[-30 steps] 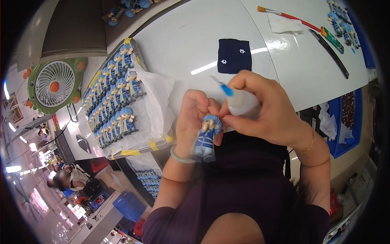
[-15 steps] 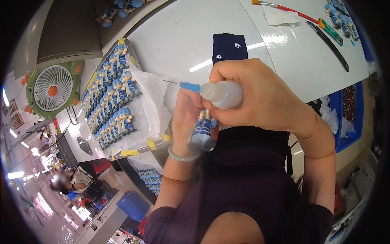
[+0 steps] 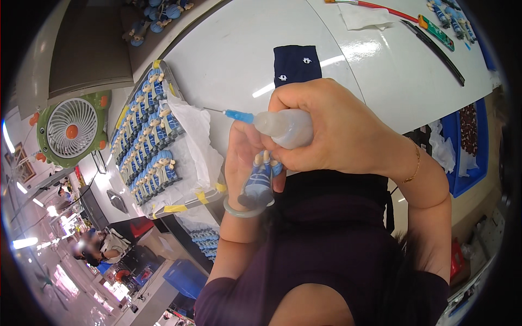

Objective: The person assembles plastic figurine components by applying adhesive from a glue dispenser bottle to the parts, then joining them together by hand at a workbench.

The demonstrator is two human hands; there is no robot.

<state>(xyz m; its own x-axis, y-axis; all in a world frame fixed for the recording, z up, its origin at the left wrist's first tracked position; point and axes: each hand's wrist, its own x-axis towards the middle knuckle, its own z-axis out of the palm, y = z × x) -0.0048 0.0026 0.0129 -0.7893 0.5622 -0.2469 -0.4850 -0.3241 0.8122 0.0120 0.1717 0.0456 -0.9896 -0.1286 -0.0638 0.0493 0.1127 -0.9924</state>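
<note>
My right hand (image 3: 348,127) is closed around a translucent white squeeze bottle (image 3: 293,128) with a blue hub and a thin metal needle tip. The bottle lies on its side, its needle pointing left. Below it, my left hand (image 3: 239,152) holds a small blue figurine (image 3: 259,182), whose dark base rests near the jade-coloured bangle (image 3: 244,213) on my wrist. The right hand and bottle partly hide the left fingers and the figurine's far end. Whether the two hands touch I cannot tell.
At left stands a taped tray (image 3: 176,208) with white paper and rows of figurines (image 3: 144,136), beside a green fan (image 3: 70,130). A navy cloth (image 3: 296,62) lies beyond my hands. A red-handled brush (image 3: 375,7), a cutter (image 3: 435,32) and a blue bin (image 3: 466,185) are at right.
The view has shifted slightly. My hands, the bottle and the figurine appear a little further left, and the figurine leans more toward my left wrist. Both grips stay the same.
</note>
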